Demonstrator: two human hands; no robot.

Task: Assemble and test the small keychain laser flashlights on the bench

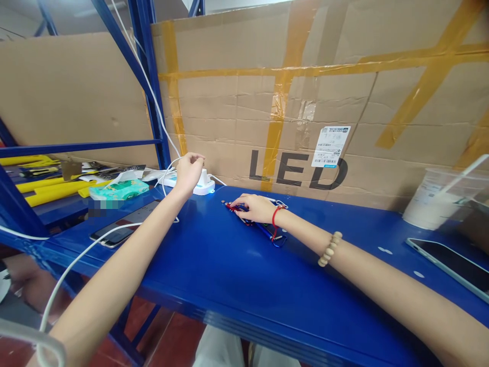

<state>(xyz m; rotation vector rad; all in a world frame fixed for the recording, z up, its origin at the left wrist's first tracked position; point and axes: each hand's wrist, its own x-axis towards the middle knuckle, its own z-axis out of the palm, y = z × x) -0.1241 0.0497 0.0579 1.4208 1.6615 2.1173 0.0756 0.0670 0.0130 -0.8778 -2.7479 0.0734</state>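
My left hand (190,172) is raised over a white power strip (206,187) at the back of the blue table. Its fingers are pinched together, and anything between them is hidden. My right hand (255,208) rests low on the tabletop, fingers closed on a slim red metal pen-like thing (234,207). Partly beneath that hand lie a blue pen-like thing (263,232) with a blue carabiner (278,240) and a silver carabiner (281,203). A small round piece (223,202) lies just left of the red tip.
A phone (122,224) with a white cable lies left, beside a green tissue pack (120,190). To the right are another phone (453,265) and a plastic cup (428,201) with a straw. A large cardboard box (229,117) stands behind the blue table (214,270).
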